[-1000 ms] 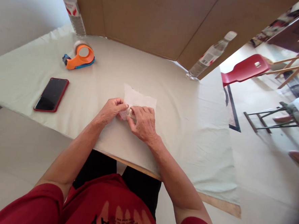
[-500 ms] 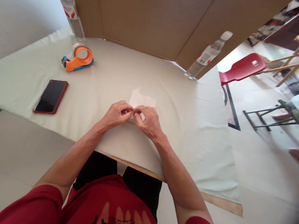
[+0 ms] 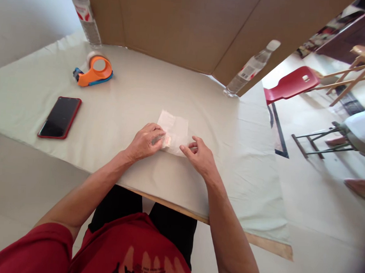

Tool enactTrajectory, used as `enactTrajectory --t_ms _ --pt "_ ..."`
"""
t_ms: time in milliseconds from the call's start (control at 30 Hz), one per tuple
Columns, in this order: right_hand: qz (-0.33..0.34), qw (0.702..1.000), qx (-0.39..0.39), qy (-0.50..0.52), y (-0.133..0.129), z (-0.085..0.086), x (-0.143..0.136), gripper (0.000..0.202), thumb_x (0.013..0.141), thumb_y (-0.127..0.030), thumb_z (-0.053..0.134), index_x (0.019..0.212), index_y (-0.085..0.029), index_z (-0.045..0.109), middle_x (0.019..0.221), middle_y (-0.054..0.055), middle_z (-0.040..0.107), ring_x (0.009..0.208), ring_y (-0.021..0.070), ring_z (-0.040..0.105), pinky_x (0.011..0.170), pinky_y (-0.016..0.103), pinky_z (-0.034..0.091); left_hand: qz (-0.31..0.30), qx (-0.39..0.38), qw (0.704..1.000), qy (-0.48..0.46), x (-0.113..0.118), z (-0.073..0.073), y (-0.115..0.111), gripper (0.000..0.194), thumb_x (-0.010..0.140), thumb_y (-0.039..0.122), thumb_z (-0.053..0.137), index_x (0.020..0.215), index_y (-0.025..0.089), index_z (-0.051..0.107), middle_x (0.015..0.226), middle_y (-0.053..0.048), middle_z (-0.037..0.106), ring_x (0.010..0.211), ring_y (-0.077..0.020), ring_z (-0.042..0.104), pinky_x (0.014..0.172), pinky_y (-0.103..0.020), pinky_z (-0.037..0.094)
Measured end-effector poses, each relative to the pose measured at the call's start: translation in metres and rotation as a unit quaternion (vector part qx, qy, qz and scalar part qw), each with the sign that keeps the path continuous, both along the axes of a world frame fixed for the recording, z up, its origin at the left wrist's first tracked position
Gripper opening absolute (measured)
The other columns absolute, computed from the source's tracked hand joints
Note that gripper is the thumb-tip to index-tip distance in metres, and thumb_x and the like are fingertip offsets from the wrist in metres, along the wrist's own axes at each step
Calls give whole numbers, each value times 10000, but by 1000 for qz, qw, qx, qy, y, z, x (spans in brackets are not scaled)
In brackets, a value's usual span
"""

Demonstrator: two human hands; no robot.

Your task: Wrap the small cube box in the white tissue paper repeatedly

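A thin white sheet point(image 3: 178, 128), creased and partly see-through, lies near the front of the cloth-covered table. On its lower left part rests a small pale packet point(image 3: 167, 141) with faint reddish marks. My left hand point(image 3: 146, 141) has its thumb and fingertips closed on the packet's left edge. At the sheet's right edge my right hand point(image 3: 199, 154) is apart from the packet, its fingers curved and spread with nothing between them.
A phone point(image 3: 60, 117) and an orange tape dispenser point(image 3: 96, 72) lie to the left. Behind stands a cardboard panel point(image 3: 183, 25), with a bottle point(image 3: 86, 17) at left and another bottle point(image 3: 250, 69) at right. A person's leg point(image 3: 363, 135) shows far right.
My right hand has moved right and let go, leaving a gap between the hands. The small packet now shows at my left fingertips, and more of the white sheet is visible.
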State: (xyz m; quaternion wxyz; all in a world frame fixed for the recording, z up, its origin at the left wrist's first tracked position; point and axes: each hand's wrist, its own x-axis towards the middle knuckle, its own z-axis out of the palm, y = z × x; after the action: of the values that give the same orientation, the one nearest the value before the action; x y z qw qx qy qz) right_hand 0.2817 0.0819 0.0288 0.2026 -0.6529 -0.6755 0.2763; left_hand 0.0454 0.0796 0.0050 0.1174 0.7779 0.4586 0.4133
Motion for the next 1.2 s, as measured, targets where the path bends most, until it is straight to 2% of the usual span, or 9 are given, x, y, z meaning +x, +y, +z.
enactTrajectory --t_ms 100,267,367,467,633,700,833,1000,1200 --pt "9 1000 2 -2 3 -4 -7 745 803 -588 648 1391 -147 531 1084 122 707 836 244 671 843 424 514 10 8 1000 -5 5 -1 -3 192 860 166 580 1009 161 701 1007 -108 686 935 -203 629 766 -308 542" --pt "-18 997 66 -31 18 -12 -1 748 799 -583 637 1393 -142 523 1260 182 654 891 260 665 876 450 502 25 33 999 2 10 1 -7 173 857 157 575 985 163 691 992 -98 677 932 -194 631 795 -301 535" --pt "-18 998 35 -41 27 -11 -3 741 791 -591 640 1368 -138 541 1155 155 693 896 272 669 855 438 506 37 40 998 17 11 1 -7 173 842 152 582 973 164 693 1022 -102 667 916 -189 624 796 -296 529" --pt "5 1000 -4 -18 34 -6 -13 708 764 -535 676 1334 -130 567 943 93 710 838 259 659 794 399 506 53 36 997 30 11 0 -7 168 841 168 588 968 176 698 1035 -96 655 888 -181 613 783 -291 523" --pt "8 995 -34 89 33 -8 -17 611 730 -513 680 1219 -150 626 652 -35 553 629 186 548 619 328 465 70 21 996 41 10 0 -7 179 846 202 602 986 188 713 993 -77 631 826 -160 589 724 -266 503" --pt "-5 992 -31 123 29 -10 -13 630 717 -530 692 1222 -161 622 660 -41 545 621 174 531 607 323 462 78 18 996 47 10 0 -7 172 845 211 608 978 199 716 969 -64 615 810 -151 576 701 -252 489" --pt "-6 989 -23 148 19 -11 -14 669 692 -466 733 1272 -165 591 819 13 643 711 185 589 671 345 503 86 28 995 50 11 0 -8 149 843 214 604 935 193 719 906 -50 588 755 -140 545 669 -246 461" --pt "12 972 6 234 11 -6 -28 658 789 -430 647 1371 -162 498 689 -46 559 603 153 524 612 322 482 65 25 996 51 13 1 -8 153 882 202 566 886 186 718 797 -29 577 696 -130 535 637 -242 424" --pt "24 958 53 280 4 -3 -37 598 807 -416 663 1349 -208 519 743 -35 568 587 133 521 550 297 474 55 25 996 72 13 4 -8 178 902 202 547 880 191 723 754 -26 590 689 -133 539 640 -241 412"
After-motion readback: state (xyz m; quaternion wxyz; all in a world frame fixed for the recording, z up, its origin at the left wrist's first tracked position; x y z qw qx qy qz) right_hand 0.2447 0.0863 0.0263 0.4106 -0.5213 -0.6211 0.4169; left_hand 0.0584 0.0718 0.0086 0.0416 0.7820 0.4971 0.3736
